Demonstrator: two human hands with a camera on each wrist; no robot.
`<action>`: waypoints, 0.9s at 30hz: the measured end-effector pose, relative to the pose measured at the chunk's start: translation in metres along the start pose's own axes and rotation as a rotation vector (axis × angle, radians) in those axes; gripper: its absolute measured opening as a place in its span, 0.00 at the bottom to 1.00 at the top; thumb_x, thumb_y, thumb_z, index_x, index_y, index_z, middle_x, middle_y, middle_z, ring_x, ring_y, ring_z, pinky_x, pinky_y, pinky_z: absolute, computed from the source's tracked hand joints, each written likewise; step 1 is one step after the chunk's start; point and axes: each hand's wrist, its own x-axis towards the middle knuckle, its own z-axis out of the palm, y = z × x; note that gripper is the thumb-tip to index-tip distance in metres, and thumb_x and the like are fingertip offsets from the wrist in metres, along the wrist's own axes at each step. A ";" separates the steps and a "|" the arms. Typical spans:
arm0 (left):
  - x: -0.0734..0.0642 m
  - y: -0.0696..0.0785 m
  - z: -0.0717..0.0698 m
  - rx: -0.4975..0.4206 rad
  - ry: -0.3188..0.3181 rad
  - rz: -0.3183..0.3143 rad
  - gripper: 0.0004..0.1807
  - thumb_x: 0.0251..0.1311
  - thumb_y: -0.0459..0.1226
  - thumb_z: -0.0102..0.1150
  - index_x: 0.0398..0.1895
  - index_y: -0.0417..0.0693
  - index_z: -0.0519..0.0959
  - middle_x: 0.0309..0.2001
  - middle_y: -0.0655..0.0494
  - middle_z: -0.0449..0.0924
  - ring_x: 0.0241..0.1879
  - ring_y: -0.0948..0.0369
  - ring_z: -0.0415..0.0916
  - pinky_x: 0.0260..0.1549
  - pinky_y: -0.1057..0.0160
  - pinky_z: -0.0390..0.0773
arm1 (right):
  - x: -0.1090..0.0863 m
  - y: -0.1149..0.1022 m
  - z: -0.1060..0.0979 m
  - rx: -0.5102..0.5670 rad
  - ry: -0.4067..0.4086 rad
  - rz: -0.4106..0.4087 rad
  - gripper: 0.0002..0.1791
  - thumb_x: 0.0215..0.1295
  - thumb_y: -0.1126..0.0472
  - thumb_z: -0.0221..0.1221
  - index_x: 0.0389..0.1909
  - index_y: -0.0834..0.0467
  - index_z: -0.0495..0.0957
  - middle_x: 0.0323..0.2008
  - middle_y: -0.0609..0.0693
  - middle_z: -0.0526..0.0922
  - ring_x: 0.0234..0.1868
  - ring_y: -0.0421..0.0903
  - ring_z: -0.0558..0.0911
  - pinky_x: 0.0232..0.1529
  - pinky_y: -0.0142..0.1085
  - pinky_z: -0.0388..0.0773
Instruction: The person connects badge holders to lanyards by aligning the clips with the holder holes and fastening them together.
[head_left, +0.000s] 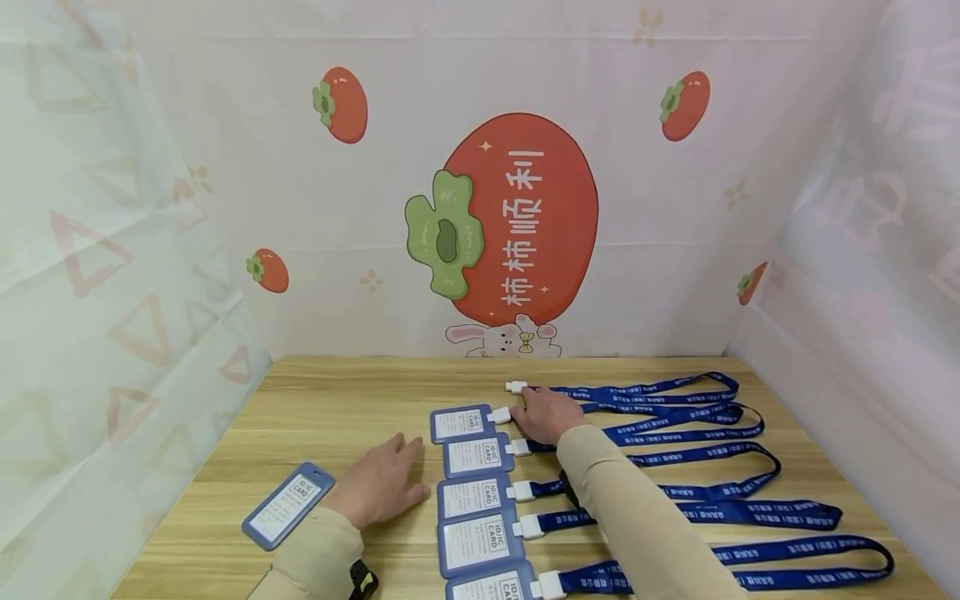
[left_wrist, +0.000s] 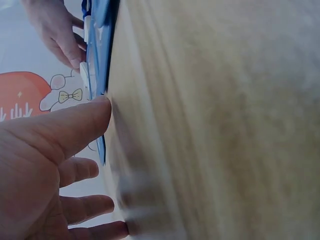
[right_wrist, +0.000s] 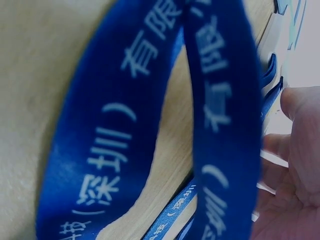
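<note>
My left hand rests low over the wooden table, fingers spread and holding nothing. A loose blue ID card holder without a strap lies to its left. On its other side runs a column of blue card holders, the topmost card holder joined to a white clip on a blue lanyard. My right hand reaches over the straps beside that clip, its fingertips near the white clip of the farthest lanyard, which has no card holder. In the right wrist view, blue straps partly cover my right fingers.
Several blue lanyards, including a looped one at the near right, stretch rightward across the wooden table. My right sleeve crosses over their straps. A white printed cloth stands behind the table and along both sides.
</note>
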 end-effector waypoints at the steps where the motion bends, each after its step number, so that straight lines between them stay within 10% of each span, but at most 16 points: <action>1: 0.000 0.000 0.000 0.006 -0.002 0.000 0.41 0.66 0.53 0.68 0.75 0.40 0.69 0.73 0.27 0.65 0.68 0.30 0.69 0.68 0.33 0.71 | 0.000 0.000 0.000 0.000 0.001 0.001 0.35 0.79 0.38 0.49 0.76 0.54 0.69 0.69 0.58 0.77 0.68 0.59 0.78 0.70 0.56 0.74; 27: 0.001 0.004 0.001 0.060 0.003 0.011 0.35 0.65 0.51 0.69 0.67 0.35 0.77 0.69 0.28 0.71 0.67 0.33 0.72 0.68 0.37 0.73 | 0.001 0.002 0.002 0.011 0.009 -0.002 0.34 0.78 0.38 0.48 0.77 0.53 0.69 0.70 0.57 0.77 0.69 0.59 0.77 0.70 0.55 0.75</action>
